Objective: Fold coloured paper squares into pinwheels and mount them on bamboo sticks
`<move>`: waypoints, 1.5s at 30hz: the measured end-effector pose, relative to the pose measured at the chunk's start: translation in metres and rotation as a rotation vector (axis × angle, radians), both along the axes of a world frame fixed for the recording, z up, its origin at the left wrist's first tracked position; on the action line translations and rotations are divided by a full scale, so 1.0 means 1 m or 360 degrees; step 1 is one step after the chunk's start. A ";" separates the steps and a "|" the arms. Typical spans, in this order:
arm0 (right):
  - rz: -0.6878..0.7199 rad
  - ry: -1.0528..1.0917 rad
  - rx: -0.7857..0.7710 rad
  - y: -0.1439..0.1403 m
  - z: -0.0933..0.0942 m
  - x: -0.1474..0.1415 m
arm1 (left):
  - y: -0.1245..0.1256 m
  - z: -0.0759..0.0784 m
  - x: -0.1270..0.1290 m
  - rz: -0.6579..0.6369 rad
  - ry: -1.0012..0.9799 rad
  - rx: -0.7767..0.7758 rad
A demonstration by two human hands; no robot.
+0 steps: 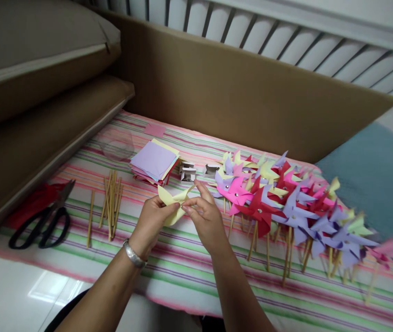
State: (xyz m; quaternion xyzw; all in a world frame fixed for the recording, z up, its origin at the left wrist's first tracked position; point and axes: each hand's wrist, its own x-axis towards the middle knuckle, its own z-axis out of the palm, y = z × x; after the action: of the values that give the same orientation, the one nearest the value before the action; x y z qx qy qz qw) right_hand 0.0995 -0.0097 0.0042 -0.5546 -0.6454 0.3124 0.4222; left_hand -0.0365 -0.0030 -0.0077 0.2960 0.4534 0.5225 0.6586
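Observation:
A yellow paper pinwheel [169, 197] with curled blades is held up over the striped cloth. My left hand [154, 218] grips it from the left, thumb pressed on the paper near the middle. From the right, my right hand [206, 215] pinches at its centre with thumb and forefinger; whether a small pin is between those fingertips I cannot make out. Just beyond the hands lie a stack of coloured paper squares [155, 160] and small open boxes [187, 173]. Wooden sticks [112, 203] rest left of my left hand.
Many finished pinwheels on sticks [260, 210] spread over the right side of the striped cloth [182, 272]. Black-handled scissors [49, 219] lie at the left beside red material [32, 205]. A brown board [234, 87] stands behind, and thick cushions [51, 124] rise at the left.

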 end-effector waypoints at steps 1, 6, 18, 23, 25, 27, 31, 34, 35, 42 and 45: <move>0.0010 -0.0016 0.0013 0.000 0.000 0.000 | 0.000 0.001 0.000 0.0004 -0.0005 -0.0001; 0.0036 -0.0023 0.0038 0.000 0.001 0.000 | 0.000 0.002 0.003 0.0019 -0.0020 -0.0008; 0.0025 0.0099 -0.0144 0.002 0.000 0.001 | 0.000 0.006 0.001 -0.0011 0.0016 -0.0012; 0.0034 0.0218 -0.0214 0.004 0.001 0.001 | 0.001 0.005 0.000 -0.0037 0.0029 -0.0015; 0.0034 0.0278 -0.0212 0.004 0.000 0.001 | 0.001 0.005 0.000 -0.0059 0.0009 -0.0021; 0.0028 0.0375 -0.0245 0.004 -0.002 0.001 | 0.000 0.005 0.000 -0.0093 -0.0023 -0.0030; -0.0002 0.0590 -0.0419 0.003 -0.005 0.001 | -0.001 0.004 -0.002 -0.0189 -0.0078 -0.0068; -0.0045 0.0666 -0.0496 0.002 -0.003 -0.001 | -0.002 0.004 -0.003 -0.0247 -0.0131 -0.0096; -0.0062 0.0680 -0.0503 0.002 -0.003 -0.001 | -0.002 0.004 -0.003 -0.0257 -0.0150 -0.0105; -0.0119 0.0754 -0.0537 0.002 -0.002 -0.004 | 0.001 0.008 -0.007 -0.0308 -0.0224 -0.0108; -0.0103 0.0773 -0.0531 0.002 -0.003 -0.005 | 0.001 0.009 -0.010 -0.0308 -0.0184 -0.0079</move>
State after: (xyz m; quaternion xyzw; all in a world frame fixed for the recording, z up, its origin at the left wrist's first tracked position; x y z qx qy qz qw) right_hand 0.0949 -0.0077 0.0014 -0.5456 -0.4472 0.5243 0.4769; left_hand -0.0463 -0.0018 0.0012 0.2914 0.3966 0.4613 0.7382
